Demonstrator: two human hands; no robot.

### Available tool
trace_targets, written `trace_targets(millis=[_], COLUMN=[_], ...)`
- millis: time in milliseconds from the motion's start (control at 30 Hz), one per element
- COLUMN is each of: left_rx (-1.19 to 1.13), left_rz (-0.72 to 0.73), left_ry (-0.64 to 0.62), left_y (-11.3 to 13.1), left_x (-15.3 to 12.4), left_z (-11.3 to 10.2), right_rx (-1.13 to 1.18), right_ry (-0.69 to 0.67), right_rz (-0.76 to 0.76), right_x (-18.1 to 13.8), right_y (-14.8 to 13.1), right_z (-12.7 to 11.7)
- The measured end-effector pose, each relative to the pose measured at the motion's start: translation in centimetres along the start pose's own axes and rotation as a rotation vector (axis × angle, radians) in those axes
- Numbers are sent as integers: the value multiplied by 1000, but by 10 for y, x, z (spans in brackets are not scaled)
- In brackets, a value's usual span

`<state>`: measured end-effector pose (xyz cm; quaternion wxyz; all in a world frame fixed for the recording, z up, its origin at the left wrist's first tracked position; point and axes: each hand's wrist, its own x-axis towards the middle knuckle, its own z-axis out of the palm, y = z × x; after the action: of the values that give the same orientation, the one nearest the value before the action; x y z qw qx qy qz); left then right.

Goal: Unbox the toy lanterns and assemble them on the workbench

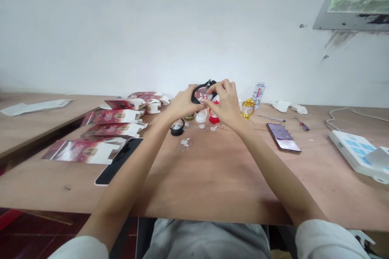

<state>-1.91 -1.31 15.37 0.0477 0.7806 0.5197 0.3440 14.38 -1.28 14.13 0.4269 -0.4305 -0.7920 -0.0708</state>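
Up over the far part of the table, a small black lantern with a clear globe is tilted between my hands. My left hand is closed around its left side, thumb below. From the right, my right hand pinches at the lantern's edge with thumb and fingertips; any small piece between them is too small to tell. Beneath stand a second black lantern, a white lantern and a red lantern, partly covered by my hands. A gold lantern stands right of my right hand.
Flat thin cut-out pieces lie before the lanterns. Printed red boxes and a black flat panel are at left. To the right are a bottle, a phone, crumpled tissue and a white power strip.
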Motion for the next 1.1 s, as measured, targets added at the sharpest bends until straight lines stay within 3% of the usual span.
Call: trace_targets(millis=[233, 400, 567, 667, 900, 1100], left_rx=[69, 66, -123, -193, -246, -291], left_rz=[32, 12, 118, 118, 127, 149], left_ry=[-3, 36, -195, -265, -253, -319], left_y=[5, -3, -3, 2, 0, -1], left_x=[-2, -2, -7, -11, -10, -10], left_z=[-4, -19, -33, -35, -31, -29], right_rx=[90, 355, 512, 643, 1078, 1337], right_ry=[-67, -12, 61, -21, -168, -416], right_rz=[-49, 99, 170, 193, 309, 467], right_x=[1, 7, 15, 17, 18, 16], right_y=[-3, 10, 39, 45, 47, 45], right_z=[-8, -23, -28, -26, -17, -1])
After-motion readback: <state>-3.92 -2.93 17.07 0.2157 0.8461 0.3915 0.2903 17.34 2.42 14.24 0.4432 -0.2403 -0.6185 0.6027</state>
